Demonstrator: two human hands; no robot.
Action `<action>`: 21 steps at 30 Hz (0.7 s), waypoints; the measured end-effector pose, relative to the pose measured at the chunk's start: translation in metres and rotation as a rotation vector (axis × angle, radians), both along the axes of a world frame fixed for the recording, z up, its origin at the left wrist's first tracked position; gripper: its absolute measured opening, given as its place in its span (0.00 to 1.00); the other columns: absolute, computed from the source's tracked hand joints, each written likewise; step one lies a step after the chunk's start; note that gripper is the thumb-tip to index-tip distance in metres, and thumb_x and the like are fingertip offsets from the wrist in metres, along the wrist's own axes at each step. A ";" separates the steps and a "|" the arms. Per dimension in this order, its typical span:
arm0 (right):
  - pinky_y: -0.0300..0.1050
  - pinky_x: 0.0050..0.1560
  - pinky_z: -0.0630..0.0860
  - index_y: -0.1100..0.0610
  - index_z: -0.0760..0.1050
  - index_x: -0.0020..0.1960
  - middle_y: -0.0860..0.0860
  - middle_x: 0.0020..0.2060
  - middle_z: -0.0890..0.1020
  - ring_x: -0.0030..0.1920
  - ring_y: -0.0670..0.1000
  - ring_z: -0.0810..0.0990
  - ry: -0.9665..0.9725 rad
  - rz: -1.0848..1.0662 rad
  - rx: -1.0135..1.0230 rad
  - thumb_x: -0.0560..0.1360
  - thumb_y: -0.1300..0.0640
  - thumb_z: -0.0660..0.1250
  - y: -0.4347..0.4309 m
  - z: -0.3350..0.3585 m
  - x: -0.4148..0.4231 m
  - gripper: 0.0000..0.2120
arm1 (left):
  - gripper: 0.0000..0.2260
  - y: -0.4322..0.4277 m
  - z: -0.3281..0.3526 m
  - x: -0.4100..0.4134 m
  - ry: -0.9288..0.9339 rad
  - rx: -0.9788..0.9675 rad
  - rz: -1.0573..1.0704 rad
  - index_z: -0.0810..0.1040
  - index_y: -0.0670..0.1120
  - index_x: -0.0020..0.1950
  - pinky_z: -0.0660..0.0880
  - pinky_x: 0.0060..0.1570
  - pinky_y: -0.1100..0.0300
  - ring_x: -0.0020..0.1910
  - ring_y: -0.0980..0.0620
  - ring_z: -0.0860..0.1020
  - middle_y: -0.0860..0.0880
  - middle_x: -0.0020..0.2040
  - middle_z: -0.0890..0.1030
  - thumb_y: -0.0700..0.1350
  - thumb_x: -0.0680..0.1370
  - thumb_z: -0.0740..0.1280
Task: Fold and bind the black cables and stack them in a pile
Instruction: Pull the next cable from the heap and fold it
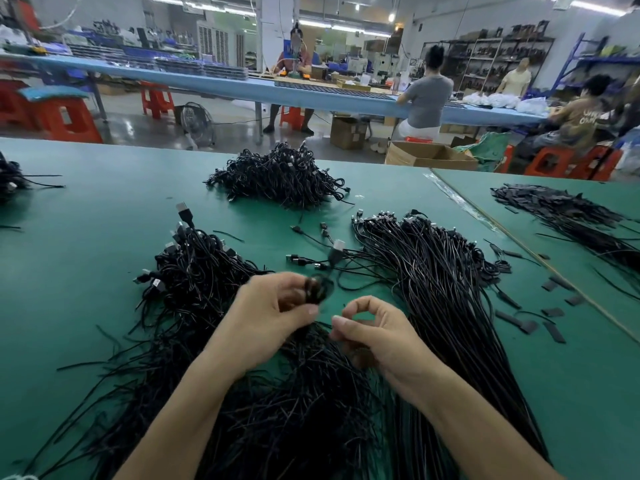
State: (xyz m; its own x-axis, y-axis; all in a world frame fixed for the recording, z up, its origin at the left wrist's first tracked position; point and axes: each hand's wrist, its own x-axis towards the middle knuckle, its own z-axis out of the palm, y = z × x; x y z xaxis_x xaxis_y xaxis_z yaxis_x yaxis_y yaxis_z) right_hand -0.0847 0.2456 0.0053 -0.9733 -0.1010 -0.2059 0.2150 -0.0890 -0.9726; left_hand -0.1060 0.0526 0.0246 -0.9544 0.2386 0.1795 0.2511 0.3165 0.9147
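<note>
The left hand grips a small coiled cable at the bench centre. The right hand, at four o'clock, is pinched together; on what, we cannot tell. We judge the cable light and springy, so hold across its loops.

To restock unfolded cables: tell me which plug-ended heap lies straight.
The long bundle right of the right hand: its cables run straight; the far mound and left heap are bunched.
</note>
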 end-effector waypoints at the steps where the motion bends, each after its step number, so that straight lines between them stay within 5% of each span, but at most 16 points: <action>1: 0.38 0.30 0.74 0.58 0.74 0.50 0.55 0.38 0.85 0.33 0.48 0.80 0.014 -0.014 0.120 0.75 0.61 0.73 0.006 -0.004 -0.006 0.08 | 0.17 -0.006 -0.001 -0.004 0.046 -0.028 0.120 0.80 0.50 0.61 0.81 0.46 0.65 0.42 0.63 0.83 0.55 0.46 0.86 0.39 0.73 0.75; 4: 0.37 0.49 0.76 0.55 0.76 0.62 0.50 0.55 0.81 0.50 0.45 0.80 0.135 -0.100 0.828 0.78 0.57 0.69 0.037 -0.019 -0.023 0.13 | 0.24 -0.029 -0.005 -0.018 0.148 -0.003 0.482 0.74 0.50 0.67 0.75 0.34 0.76 0.36 0.72 0.79 0.62 0.42 0.79 0.42 0.73 0.76; 7: 0.50 0.67 0.72 0.52 0.65 0.75 0.49 0.71 0.69 0.67 0.50 0.71 0.059 -0.068 1.198 0.80 0.57 0.65 0.061 -0.029 -0.035 0.23 | 0.21 -0.051 -0.015 -0.029 0.176 0.087 0.734 0.74 0.51 0.66 0.82 0.49 0.55 0.42 0.64 0.81 0.57 0.45 0.81 0.44 0.75 0.75; 10: 0.52 0.69 0.69 0.53 0.58 0.79 0.52 0.75 0.64 0.73 0.54 0.65 -0.052 -0.008 1.294 0.81 0.56 0.63 0.064 -0.035 -0.042 0.28 | 0.24 -0.059 -0.029 -0.037 0.163 0.019 0.844 0.72 0.48 0.72 0.77 0.60 0.48 0.53 0.54 0.79 0.49 0.58 0.81 0.43 0.77 0.73; 13: 0.52 0.65 0.72 0.55 0.63 0.76 0.54 0.69 0.70 0.69 0.56 0.70 -0.026 -0.076 1.252 0.81 0.53 0.63 0.054 -0.037 -0.048 0.24 | 0.30 -0.057 -0.038 -0.040 0.104 -0.049 0.766 0.65 0.44 0.77 0.73 0.56 0.63 0.60 0.56 0.73 0.43 0.71 0.74 0.43 0.78 0.72; 15: 0.50 0.55 0.76 0.54 0.75 0.60 0.53 0.56 0.78 0.57 0.56 0.77 0.059 -0.175 1.218 0.83 0.51 0.60 0.046 -0.033 -0.048 0.10 | 0.30 -0.054 -0.038 -0.040 0.083 -0.096 0.721 0.63 0.42 0.78 0.72 0.58 0.64 0.66 0.52 0.72 0.41 0.76 0.66 0.42 0.78 0.71; 16: 0.50 0.48 0.76 0.52 0.76 0.46 0.51 0.45 0.79 0.48 0.55 0.78 0.111 -0.203 1.202 0.83 0.50 0.58 0.042 -0.028 -0.047 0.12 | 0.29 -0.052 -0.037 -0.040 0.073 -0.112 0.709 0.64 0.42 0.78 0.73 0.63 0.58 0.68 0.48 0.72 0.41 0.77 0.63 0.42 0.79 0.71; 18: 0.49 0.39 0.73 0.52 0.71 0.37 0.48 0.35 0.77 0.39 0.53 0.76 0.193 -0.198 1.183 0.84 0.47 0.56 0.031 -0.016 -0.043 0.19 | 0.25 -0.048 -0.034 -0.037 0.104 -0.143 0.705 0.70 0.44 0.75 0.73 0.66 0.48 0.67 0.46 0.72 0.42 0.73 0.66 0.41 0.78 0.71; 21: 0.49 0.45 0.75 0.54 0.80 0.47 0.48 0.38 0.82 0.44 0.52 0.78 0.382 -0.112 1.185 0.83 0.43 0.55 0.010 0.005 -0.035 0.21 | 0.18 -0.042 -0.026 -0.030 0.242 -0.143 0.593 0.79 0.56 0.59 0.77 0.52 0.62 0.52 0.58 0.76 0.52 0.59 0.75 0.37 0.76 0.72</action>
